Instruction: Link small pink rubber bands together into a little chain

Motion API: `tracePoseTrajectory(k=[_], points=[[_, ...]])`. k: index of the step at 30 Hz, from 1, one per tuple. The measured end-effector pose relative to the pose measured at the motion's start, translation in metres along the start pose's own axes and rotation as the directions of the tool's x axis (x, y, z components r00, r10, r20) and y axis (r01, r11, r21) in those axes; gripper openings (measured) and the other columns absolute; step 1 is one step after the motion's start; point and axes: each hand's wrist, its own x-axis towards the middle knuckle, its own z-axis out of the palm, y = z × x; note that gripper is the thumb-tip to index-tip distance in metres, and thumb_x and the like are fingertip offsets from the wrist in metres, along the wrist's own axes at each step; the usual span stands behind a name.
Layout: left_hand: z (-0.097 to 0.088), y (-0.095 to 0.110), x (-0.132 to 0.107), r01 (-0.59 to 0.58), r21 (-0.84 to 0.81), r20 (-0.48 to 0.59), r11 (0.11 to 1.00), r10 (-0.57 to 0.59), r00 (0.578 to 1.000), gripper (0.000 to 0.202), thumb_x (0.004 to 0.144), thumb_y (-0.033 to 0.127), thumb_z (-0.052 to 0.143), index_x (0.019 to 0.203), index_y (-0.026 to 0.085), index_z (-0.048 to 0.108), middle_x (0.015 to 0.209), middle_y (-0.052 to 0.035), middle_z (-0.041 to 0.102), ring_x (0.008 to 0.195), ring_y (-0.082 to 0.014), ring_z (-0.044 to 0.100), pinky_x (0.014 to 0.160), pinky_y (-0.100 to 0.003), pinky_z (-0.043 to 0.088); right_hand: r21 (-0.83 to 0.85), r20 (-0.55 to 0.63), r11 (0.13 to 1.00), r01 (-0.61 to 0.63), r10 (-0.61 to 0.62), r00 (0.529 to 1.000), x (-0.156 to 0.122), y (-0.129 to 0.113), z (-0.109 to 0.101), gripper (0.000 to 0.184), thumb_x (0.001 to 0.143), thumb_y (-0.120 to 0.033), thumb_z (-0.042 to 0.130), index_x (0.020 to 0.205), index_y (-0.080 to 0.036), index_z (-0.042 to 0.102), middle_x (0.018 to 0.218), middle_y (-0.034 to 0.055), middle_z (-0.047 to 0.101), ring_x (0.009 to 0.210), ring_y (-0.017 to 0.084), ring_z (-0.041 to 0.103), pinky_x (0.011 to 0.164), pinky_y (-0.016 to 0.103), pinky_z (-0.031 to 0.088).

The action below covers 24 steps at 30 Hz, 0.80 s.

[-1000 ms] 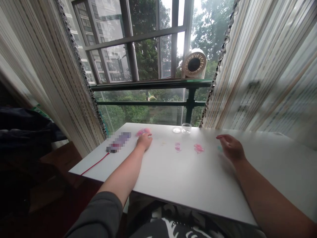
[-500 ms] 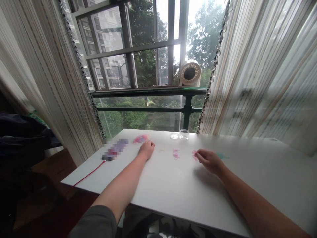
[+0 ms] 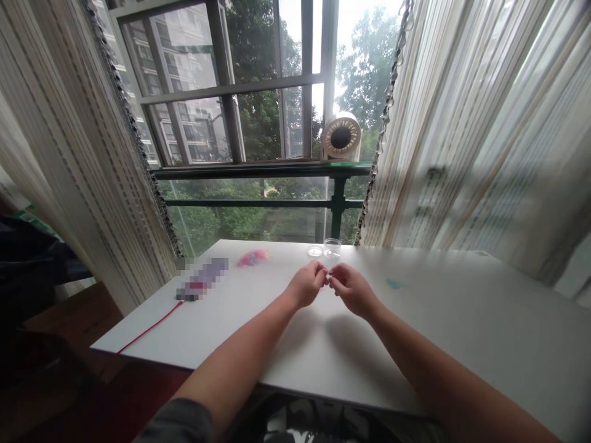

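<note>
Held left hand point(image 3: 308, 285) and right hand point(image 3: 351, 290) at near side of clear cup point(image 3: 332, 249), curled, almost meeting; could not tell whether gripping anything. Saw multicoloured pile point(image 3: 252, 257) left of cup, nearer to left hand; teal pile point(image 3: 395, 283), longer sideways, right of cup.

A white fan point(image 3: 342, 138) is standing between striped curtains point(image 3: 462, 123), and a red cable point(image 3: 158, 322) is running from a blurred purplish object point(image 3: 204, 280).
</note>
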Motion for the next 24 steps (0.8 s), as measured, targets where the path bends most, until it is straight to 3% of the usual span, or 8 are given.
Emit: tracePoseTrajectory(k=[3, 8, 12, 15, 24], points=[[0.009, -0.007, -0.009, 0.023, 0.017, -0.029, 1.0, -0.022, 0.999, 0.022, 0.087, 0.033, 0.038, 0.085, 0.017, 0.054, 0.071, -0.0014, 0.065, 0.064, -0.0132, 0.057, 0.061, -0.024, 0.041, 0.084, 0.022, 0.995, 0.045, -0.047, 0.999, -0.006, 0.014, 0.006, 0.008, 0.078, -0.026, 0.051, 0.079, -0.018, 0.052, 0.065, 0.0009, 0.058, 0.054, 0.011, 0.05, 0.051, 0.024, 0.04], [0.013, -0.016, -0.021, 0.012, 0.058, 0.021, 0.998, -0.013, 1.0, 0.02, 0.086, 0.033, 0.041, 0.085, 0.018, 0.055, 0.066, 0.0003, 0.064, 0.061, -0.0128, 0.056, 0.061, -0.024, 0.04, 0.097, 0.069, 0.994, 0.056, -0.063, 0.996, -0.014, 0.031, 0.012, 0.022, 0.074, -0.024, 0.055, 0.095, -0.018, 0.049, 0.061, -0.0039, 0.052, 0.05, 0.009, 0.045, 0.048, 0.022, 0.036], [0.013, -0.016, -0.022, -0.02, 0.055, 0.062, 0.998, 0.017, 0.998, 0.019, 0.086, 0.031, 0.041, 0.083, 0.018, 0.054, 0.066, 0.0003, 0.063, 0.061, -0.0125, 0.056, 0.061, -0.024, 0.04, 0.047, 0.063, 0.997, 0.055, -0.058, 0.996, -0.012, 0.028, 0.007, 0.009, 0.075, -0.026, 0.053, 0.08, -0.018, 0.051, 0.059, -0.0033, 0.052, 0.05, 0.01, 0.045, 0.048, 0.022, 0.035], [0.014, -0.015, -0.022, -0.044, 0.063, 0.087, 0.997, 0.038, 0.996, 0.018, 0.087, 0.031, 0.041, 0.081, 0.019, 0.053, 0.066, 0.0006, 0.063, 0.061, -0.0125, 0.056, 0.062, -0.024, 0.041, 0.009, 0.049, 0.997, 0.079, -0.079, 0.996, -0.011, 0.025, 0.003, 0.01, 0.075, -0.026, 0.053, 0.07, -0.018, 0.051, 0.059, -0.0022, 0.052, 0.052, 0.01, 0.045, 0.05, 0.023, 0.035], [0.014, -0.015, -0.023, -0.04, 0.047, 0.107, 0.998, 0.035, 0.994, 0.017, 0.086, 0.032, 0.041, 0.082, 0.019, 0.052, 0.066, 0.0007, 0.062, 0.062, -0.0128, 0.055, 0.064, -0.024, 0.04, 0.012, 0.049, 0.997, 0.08, -0.081, 0.996, -0.013, 0.025, 0.002, 0.004, 0.074, -0.019, 0.05, 0.07, -0.018, 0.051, 0.058, -0.0032, 0.05, 0.052, 0.01, 0.044, 0.051, 0.023, 0.035]])
